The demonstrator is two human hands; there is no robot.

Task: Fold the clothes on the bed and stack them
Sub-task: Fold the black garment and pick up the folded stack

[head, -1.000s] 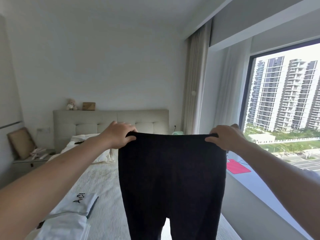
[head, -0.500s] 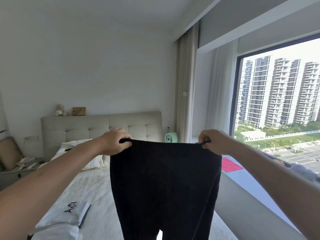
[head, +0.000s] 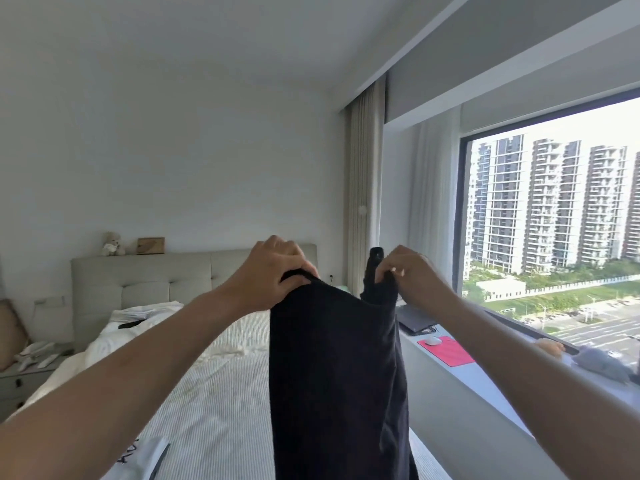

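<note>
A pair of black trousers (head: 336, 375) hangs in the air in front of me, over the bed (head: 221, 393). My left hand (head: 273, 271) grips the waistband at its left end. My right hand (head: 405, 271) pinches the waistband's right end, with a bit of black fabric sticking up above the fingers. The two hands are close together, so the trousers hang narrow, doubled lengthwise. A folded white garment with black lettering (head: 142, 459) lies on the bed at the lower left, partly cut off by the frame edge.
A white duvet and pillows (head: 138, 323) are bunched by the grey headboard (head: 145, 282). A nightstand (head: 24, 372) with small items stands at the left. The window ledge at the right carries a laptop (head: 414, 318), a red mat with a mouse (head: 445, 349) and a grey cloth (head: 602, 365).
My hands have come together from wide apart, bringing the two waistband ends near each other. The trousers have narrowed from spread flat to doubled lengthwise.
</note>
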